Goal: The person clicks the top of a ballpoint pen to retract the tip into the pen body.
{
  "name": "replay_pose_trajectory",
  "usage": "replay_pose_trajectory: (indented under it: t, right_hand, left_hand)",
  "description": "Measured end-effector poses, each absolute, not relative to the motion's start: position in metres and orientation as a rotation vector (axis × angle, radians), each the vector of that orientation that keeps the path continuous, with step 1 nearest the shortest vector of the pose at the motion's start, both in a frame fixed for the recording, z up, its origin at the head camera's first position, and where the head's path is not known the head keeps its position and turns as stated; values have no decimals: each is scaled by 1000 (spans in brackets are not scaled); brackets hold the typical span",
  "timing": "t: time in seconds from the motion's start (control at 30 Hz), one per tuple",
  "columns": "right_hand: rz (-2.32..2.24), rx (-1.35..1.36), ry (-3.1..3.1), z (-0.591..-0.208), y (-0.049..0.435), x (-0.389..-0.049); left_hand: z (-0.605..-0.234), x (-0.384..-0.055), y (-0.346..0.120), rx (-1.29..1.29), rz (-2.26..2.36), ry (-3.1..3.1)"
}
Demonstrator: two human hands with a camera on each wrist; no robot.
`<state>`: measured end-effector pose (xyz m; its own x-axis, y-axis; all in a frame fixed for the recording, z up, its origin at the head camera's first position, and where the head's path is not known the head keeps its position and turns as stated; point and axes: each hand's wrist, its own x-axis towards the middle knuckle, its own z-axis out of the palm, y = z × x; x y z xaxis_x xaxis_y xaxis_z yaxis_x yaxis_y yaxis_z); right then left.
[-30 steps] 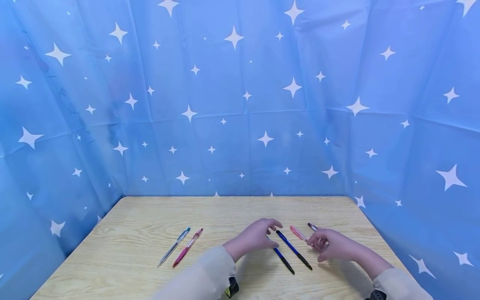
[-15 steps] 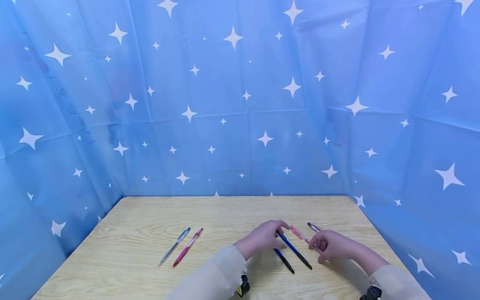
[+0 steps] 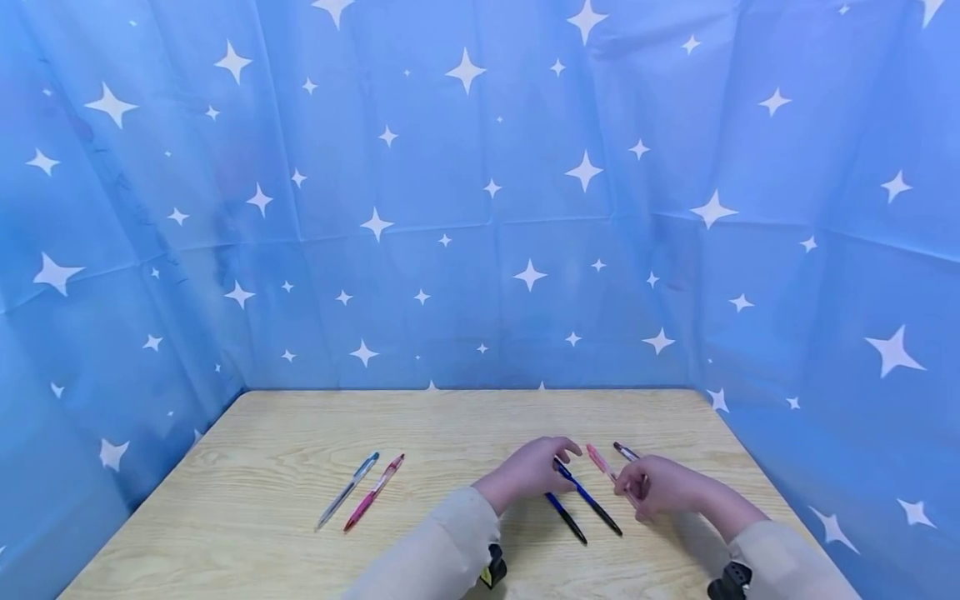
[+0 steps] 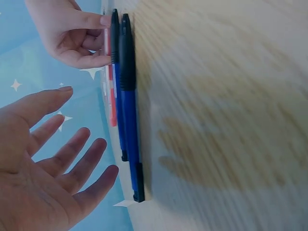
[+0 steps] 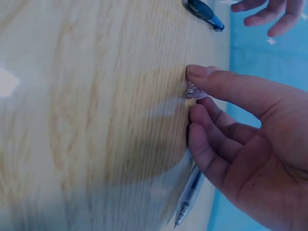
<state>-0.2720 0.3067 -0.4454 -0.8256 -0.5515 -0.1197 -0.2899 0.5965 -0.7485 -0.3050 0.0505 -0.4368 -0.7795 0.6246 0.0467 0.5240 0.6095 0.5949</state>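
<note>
In the head view, my right hand point(image 3: 663, 485) pinches a clear-barrelled pen with a coral-pink top point(image 3: 597, 458). Its clear tip point(image 5: 196, 92) shows between thumb and fingers in the right wrist view. Just right of it lies a clear pen with a dark top point(image 3: 625, 451), partly hidden by the hand. My left hand point(image 3: 531, 471) hovers over two blue pens with black grips, the nearer-left blue pen point(image 3: 566, 518) and the other blue pen point(image 3: 592, 502). In the left wrist view its fingers point(image 4: 82, 159) are spread and hold nothing, apart from the blue pens.
On the left of the wooden table point(image 3: 247, 492) lie a clear pen with a teal top point(image 3: 348, 490) and a magenta pen point(image 3: 375, 492), side by side and slanted. A blue curtain with white stars point(image 3: 480, 208) hangs around the table's back and sides.
My left hand has moved right, over the second blue pen. The coral-pink pen's top has shifted slightly right in my right hand's pinch. The other pens have stayed in place.
</note>
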Motion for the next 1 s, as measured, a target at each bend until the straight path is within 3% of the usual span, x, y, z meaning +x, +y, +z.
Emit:
replay_pose_trajectory:
  t: [0.47,1.0]
  right_hand:
    - [-972,-380,2510,-423,291,-266]
    - [-1096,-508,2427,-396,260,-258]
  left_hand:
    - [-419,-300,44,924,1006,2636]
    - [-398,-306,6,995,1012,2736]
